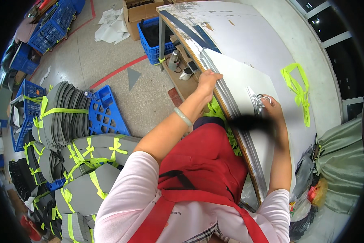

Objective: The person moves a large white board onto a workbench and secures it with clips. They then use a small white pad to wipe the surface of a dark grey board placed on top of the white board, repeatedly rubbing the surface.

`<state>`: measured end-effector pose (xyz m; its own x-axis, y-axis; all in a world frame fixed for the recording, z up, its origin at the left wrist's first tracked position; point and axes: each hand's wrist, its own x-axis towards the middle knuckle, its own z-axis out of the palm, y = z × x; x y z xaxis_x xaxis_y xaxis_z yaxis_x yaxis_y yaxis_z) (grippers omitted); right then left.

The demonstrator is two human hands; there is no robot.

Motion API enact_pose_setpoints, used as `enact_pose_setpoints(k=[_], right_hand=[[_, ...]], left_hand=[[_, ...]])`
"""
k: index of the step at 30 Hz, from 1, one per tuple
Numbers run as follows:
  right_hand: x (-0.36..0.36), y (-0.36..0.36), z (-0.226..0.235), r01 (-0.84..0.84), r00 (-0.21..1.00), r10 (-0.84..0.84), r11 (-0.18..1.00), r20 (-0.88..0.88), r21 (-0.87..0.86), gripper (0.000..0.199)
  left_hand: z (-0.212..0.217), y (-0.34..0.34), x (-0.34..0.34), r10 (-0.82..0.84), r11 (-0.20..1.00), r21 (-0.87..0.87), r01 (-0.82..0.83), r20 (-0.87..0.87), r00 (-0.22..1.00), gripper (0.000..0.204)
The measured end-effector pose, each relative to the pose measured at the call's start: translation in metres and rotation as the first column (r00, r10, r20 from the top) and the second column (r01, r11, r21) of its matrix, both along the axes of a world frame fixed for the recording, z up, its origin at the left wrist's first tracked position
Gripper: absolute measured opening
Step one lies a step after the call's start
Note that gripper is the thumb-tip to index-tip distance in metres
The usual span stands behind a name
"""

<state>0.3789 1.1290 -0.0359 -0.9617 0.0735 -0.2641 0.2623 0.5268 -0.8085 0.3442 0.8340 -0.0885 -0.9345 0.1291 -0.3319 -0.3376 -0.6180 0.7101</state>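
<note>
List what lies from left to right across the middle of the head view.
Bundled grey sheets tied with yellow-green straps → blue plastic crate → left hand on the table edge → right hand holding scissors → yellow-green strap → green sack.

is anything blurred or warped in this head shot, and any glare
In the head view a dark smear of motion blur crosses beside the right hand, which holds scissors; the left hand on the grey sheet stack's edge is sharp. Fisheye bends the table edge and blackens the corners. Mild glare shows on the window frames at upper right.
</note>
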Motion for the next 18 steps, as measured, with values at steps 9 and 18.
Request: enact_pose_setpoints(k=[9, 18], right_hand=[[0.0, 0.009, -0.009, -0.002, 1.0, 0.001, 1.0, -0.018, -0.025, 0.04], [0.0, -0.001, 0.009, -0.009, 0.999, 0.009, 1.0, 0.036, 0.005, 0.044]], left_hand=[[-0.003, 0.002, -0.015, -0.02, 0.993, 0.119, 0.009, 0.089, 0.996, 0.041], [-0.034, 0.022, -0.02, 0.144, 0.954, -0.253, -0.159, -0.079, 0.986, 0.056]])
